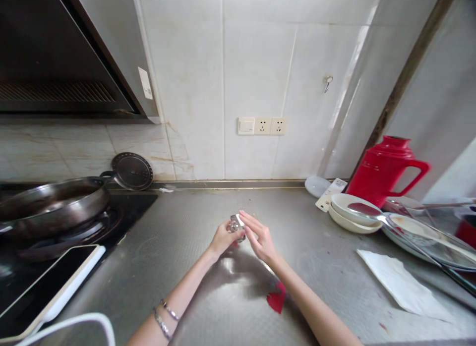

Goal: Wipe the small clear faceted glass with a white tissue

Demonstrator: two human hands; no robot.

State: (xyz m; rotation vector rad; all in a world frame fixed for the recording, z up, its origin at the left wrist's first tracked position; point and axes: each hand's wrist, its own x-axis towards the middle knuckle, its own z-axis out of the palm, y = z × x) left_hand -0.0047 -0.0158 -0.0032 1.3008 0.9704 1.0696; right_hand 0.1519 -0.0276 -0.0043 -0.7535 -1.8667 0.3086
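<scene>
My left hand [222, 238] is closed around a small shiny object [234, 222], silvery or clear with a faceted look; its exact kind I cannot make out. From the other side, my right hand [259, 235] presses against the same object, fingers together and thumb on its lower edge. A small white patch shows at its top, beside the right fingertips. Both hands are above the middle of the steel counter [201, 207]. A ragged red patch [277, 297] shows on the counter below my right forearm.
On the left, a pan [55, 207] sits on the black stove, with a phone [48, 291] and white cable in front. A round black perforated disc [132, 171] leans on the wall. At right are a red thermos [383, 170], stacked bowls [349, 219], plates and a white napkin [401, 284].
</scene>
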